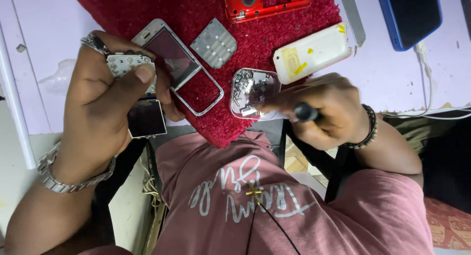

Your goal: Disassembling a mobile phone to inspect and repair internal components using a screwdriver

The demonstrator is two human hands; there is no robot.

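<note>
Gripping a small phone circuit board [130, 63] in clenched left hand [100, 105] fingers above the counter [392, 73] edge, right hand [324, 113] fingers pinching a black-handled screwdriver [305, 112] over the clear screw dish [252, 93]; best kept steady and slow.

You have a small phone circuit board [130, 63], silvery with a dangling dark square screen [146, 118], tilted just left of the red mat [206, 10]. At the mat's near edge stands a clear screw tub [252, 92], and a black-handled screwdriver [305, 112] points into it.
</note>
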